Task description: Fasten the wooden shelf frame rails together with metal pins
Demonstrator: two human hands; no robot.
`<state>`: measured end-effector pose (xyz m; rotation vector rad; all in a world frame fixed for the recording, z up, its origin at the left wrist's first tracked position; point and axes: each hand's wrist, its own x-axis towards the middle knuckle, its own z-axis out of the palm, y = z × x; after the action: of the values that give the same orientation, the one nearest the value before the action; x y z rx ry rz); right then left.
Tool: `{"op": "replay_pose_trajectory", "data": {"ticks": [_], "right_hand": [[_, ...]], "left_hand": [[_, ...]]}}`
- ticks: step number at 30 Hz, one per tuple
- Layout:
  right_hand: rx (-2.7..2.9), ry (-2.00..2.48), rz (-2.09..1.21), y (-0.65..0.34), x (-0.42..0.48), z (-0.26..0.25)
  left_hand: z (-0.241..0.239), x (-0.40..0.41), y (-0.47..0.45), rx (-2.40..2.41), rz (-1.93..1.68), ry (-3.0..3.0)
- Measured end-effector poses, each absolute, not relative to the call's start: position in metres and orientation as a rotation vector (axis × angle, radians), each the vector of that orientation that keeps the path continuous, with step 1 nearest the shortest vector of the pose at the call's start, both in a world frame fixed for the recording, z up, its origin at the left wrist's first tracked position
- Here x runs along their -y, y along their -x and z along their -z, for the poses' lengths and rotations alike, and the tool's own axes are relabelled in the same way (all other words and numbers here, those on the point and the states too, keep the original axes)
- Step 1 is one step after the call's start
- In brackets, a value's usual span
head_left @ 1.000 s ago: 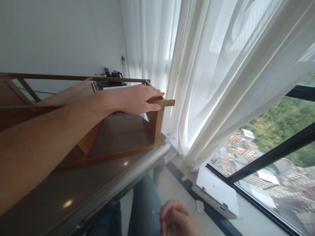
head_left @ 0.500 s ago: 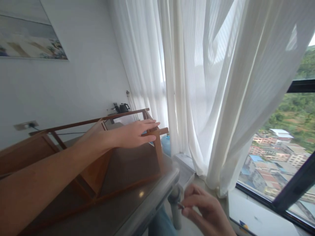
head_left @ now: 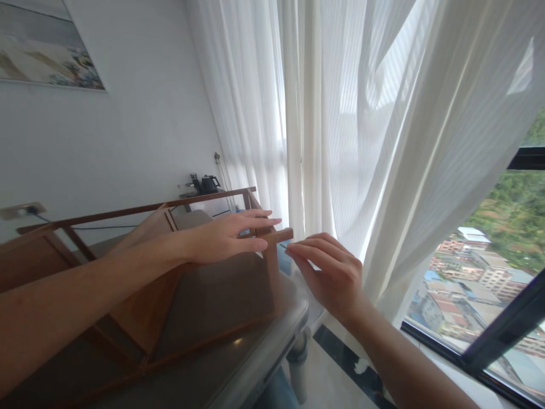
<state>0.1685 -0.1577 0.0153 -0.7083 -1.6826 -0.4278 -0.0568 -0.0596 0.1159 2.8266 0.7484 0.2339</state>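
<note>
A brown wooden shelf frame lies on its side on a table with a glossy edge. My left hand is stretched out flat over the frame's right end, fingers apart, touching the end panel. A rail end with a small hole sticks out past that panel. Just right of it, my right hand is closed in a pinch, fingertips close to the rail end. A small metal piece showed between these fingertips earlier; now it is mostly hidden, and I cannot tell whether it touches the hole.
The table's rounded edge runs below the frame, with a grey table leg beneath. White curtains hang behind, beside a window on the right. A black kettle stands at the back. A wall socket with a plug is at left.
My right hand has risen from beside the table leg to the rail end, still pinched. My left hand has stayed on the frame's end. The view has shifted slightly.
</note>
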Motion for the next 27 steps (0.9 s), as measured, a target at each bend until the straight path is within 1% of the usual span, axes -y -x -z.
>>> {"op": "replay_pose_trajectory", "data": {"ticks": [10,16,20,27], "right_hand": [[1.792,0.726,0.611,-0.172,0.148,-0.019],[1.857,0.71,0.787,-0.171,0.152,-0.03],[1.881,0.697,0.819,-0.176,0.152,-0.032],[1.952,0.65,0.846,-0.19,0.14,-0.023]], "left_hand": [[-0.119,0.063,0.055,-0.766,-0.192,-2.822],[-0.118,0.061,0.056,-0.759,-0.203,-2.806],[-0.118,0.06,0.056,-0.768,-0.19,-2.793],[-0.118,0.06,0.056,-0.773,-0.187,-2.791]]}}
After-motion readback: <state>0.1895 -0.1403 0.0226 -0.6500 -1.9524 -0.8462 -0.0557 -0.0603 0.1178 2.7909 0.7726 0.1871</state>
